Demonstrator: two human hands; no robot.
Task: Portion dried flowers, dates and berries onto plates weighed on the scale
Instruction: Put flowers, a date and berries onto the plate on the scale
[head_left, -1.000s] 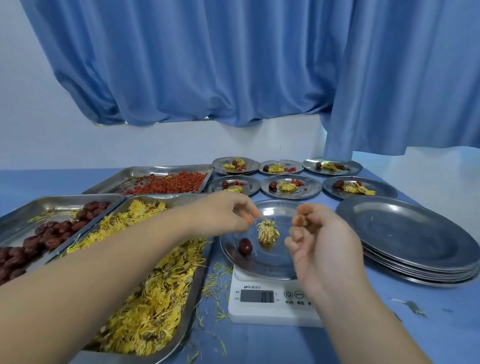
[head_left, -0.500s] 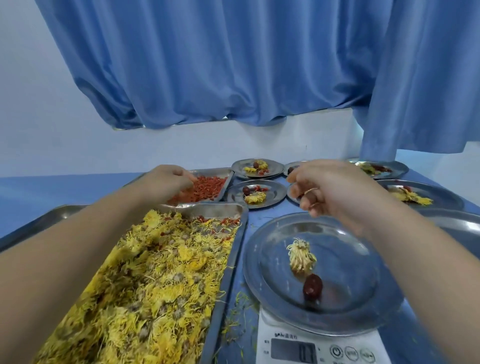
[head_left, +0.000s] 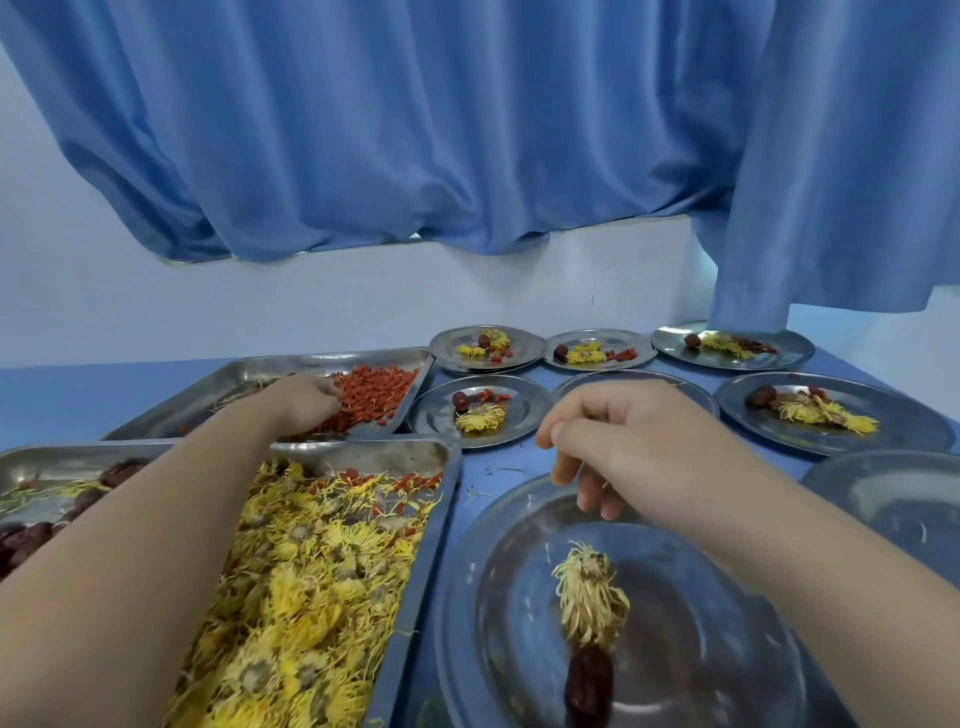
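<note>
On the near plate (head_left: 467, 571) lie one dried yellow flower (head_left: 589, 597) and one dark date (head_left: 589, 680); the scale under it is out of view. My left hand (head_left: 304, 402) reaches into the far tray (head_left: 249, 371), its fingers curled down into the red berries (head_left: 379, 389). Above the near plate's far rim hovers my right hand (head_left: 618, 441), fingers loosely curled and holding nothing. A tray (head_left: 384, 457) of yellow dried flowers (head_left: 301, 597) lies under my left forearm. Dates (head_left: 21, 538) sit in a tray (head_left: 47, 462) at the far left.
Several filled plates stand at the back, among them one (head_left: 431, 415) just right of the berry tray and one (head_left: 883, 415) at the right. Empty plates (head_left: 893, 499) are stacked at the right edge. A blue curtain (head_left: 467, 130) hangs behind the table.
My left hand went from the near plate to the berry tray and dipped into the berries. My right hand lifted and drifted back over the plate's far rim. The view moved closer.
</note>
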